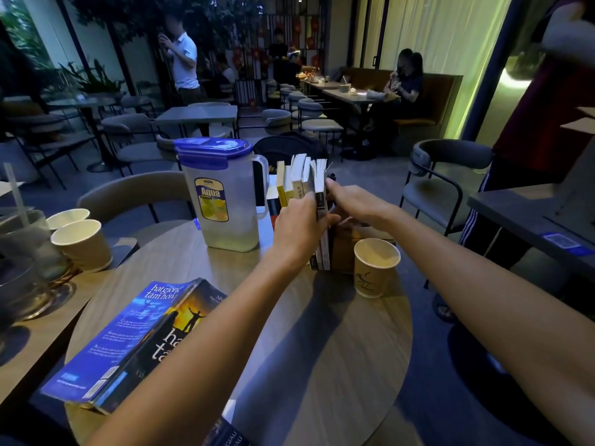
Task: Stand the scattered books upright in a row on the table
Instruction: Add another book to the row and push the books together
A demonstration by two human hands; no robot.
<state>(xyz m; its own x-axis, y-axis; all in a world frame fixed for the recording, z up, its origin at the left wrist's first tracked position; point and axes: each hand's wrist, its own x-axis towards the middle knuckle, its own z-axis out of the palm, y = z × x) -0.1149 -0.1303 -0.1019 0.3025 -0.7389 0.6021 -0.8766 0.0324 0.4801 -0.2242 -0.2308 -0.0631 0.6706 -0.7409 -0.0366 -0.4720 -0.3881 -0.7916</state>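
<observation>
Books point(304, 181) upright in a row at far edge of round surface point(338, 342), between jug point(222, 194) and cup point(375, 268). Left hand point(297, 226) and right hand point(357, 202) pressed on either side of the row, clamping it. One blue book point(128, 342) lies flat, overhanging near-left edge. Centre of surface open; two cups point(77, 236) on adjoining surface, left

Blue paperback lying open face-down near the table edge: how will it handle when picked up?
The blue paperback will probably flop: it's splayed open with its soft covers bowed. The thick page block suggests moderate weight. Its cover looks glossy, so possibly slippery; it may fall shut when lifted.
</observation>
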